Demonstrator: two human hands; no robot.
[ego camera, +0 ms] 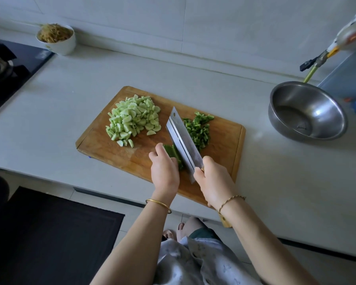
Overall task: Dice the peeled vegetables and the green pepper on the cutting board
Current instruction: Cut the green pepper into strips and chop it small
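Closest in, a dark mat (49, 233) lies on the pale tiled floor (136, 221) to the left of the person, whose feet show in light slippers below a patterned garment. Both forearms reach forward over the counter edge, a gold bangle (158, 205) on the left wrist and a thin chain (231, 201) on the right.

The left hand (164, 171) has its fingers curled down onto the uncut green pepper (170, 151), pinning it to the near middle of the wooden cutting board (111, 149). The right hand (214, 182) is wrapped around the handle of a cleaver (183, 138), whose blade stands just beside the left fingers, against the pepper. To the right of the blade lies a scatter of diced pepper (198, 128); on the far left part of the board sits a heap of pale green diced vegetables (133, 120).

The board lies at an angle on a pale grey counter (49, 120). To its right, well apart, stands a steel bowl (327, 112). On the left a black cooktop (19, 64) is set into the counter, and beyond it a white bowl (64, 46) of brownish shreds stands near the wall. At the far right a yellow-green pipe with a black-handled valve (317, 60) rises behind the steel bowl. Large pale tiles cover the wall (214, 21).
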